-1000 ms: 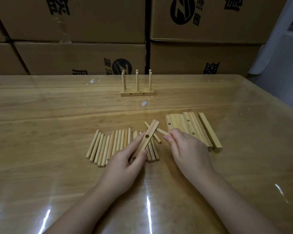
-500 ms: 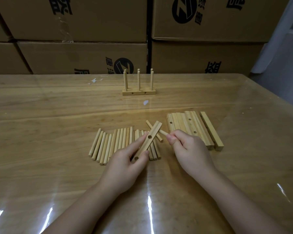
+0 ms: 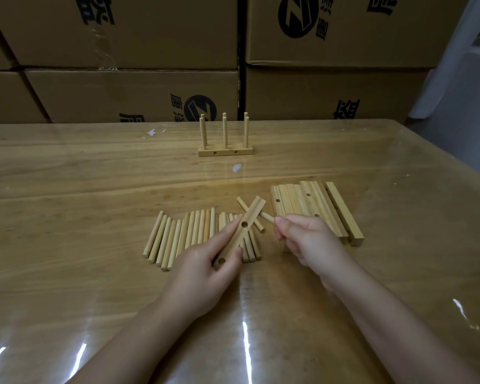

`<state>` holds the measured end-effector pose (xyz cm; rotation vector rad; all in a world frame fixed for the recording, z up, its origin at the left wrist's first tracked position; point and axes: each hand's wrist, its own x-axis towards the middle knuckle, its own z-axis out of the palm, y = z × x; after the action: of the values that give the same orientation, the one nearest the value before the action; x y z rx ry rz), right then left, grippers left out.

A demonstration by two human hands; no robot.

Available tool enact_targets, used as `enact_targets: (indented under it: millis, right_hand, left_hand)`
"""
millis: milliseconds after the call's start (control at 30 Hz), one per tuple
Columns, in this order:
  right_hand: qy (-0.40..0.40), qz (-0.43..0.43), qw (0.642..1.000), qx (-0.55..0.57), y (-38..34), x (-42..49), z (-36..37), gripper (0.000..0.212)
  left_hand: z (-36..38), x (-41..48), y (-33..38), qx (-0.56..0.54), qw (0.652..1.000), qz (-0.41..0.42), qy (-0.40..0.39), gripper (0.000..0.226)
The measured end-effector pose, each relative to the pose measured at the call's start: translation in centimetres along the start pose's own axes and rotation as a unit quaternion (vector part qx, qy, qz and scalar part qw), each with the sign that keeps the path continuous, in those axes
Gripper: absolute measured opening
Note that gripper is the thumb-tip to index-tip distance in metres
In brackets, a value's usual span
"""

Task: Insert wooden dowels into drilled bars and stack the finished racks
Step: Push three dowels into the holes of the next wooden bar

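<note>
Barely anything has shifted over the last second on my feed. The right hand [image 3: 311,242] has curled closer round its dowel [image 3: 267,216], so less of the wood shows than before. The drilled bar [image 3: 240,231] sits at the same slant in the left hand [image 3: 200,275].

The left forefinger lies along the bar's upper side and the thumb presses the lower side, with two holes facing up. The right hand pinches the dowel, whose free tip meets the bar's right edge near its far end; I cannot tell whether they touch. The hands are near each other but apart.

Under the bar lies a row of loose dowels [image 3: 183,236], and one stray dowel [image 3: 257,223] crosses beneath it. A stack of bars [image 3: 316,206] rests just beyond the right hand. A finished rack [image 3: 225,151] stands upright farther back on the glossy table [image 3: 94,189].

Behind the table, brown cartons [image 3: 122,31] carry black round logos and block characters. These are cropped by the frame, and I cannot read them.
</note>
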<state>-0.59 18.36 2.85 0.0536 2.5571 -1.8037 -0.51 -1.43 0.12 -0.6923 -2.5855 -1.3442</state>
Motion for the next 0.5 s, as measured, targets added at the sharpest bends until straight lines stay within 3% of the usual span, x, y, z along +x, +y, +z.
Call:
enact_targets:
  millis: [100, 267, 500]
  right_hand:
    - [-0.007, 0.005, 1.0, 0.008, 0.1, 0.0, 0.1, 0.037]
    - [0.092, -0.173, 0.955, -0.22, 0.7, 0.1, 1.0, 0.024]
    - [0.198, -0.299, 0.929, -0.091, 1.5, 0.1, 1.7, 0.034]
  left_hand:
    - [0.0, 0.0, -0.3, 0.014, 1.0, 0.022, 0.001, 0.048]
    - [0.3, 0.0, -0.3, 0.086, 0.994, 0.053, 0.035, 0.049]
    - [0.5, 0.1, -0.7, 0.114, 0.992, 0.011, 0.058, 0.05]
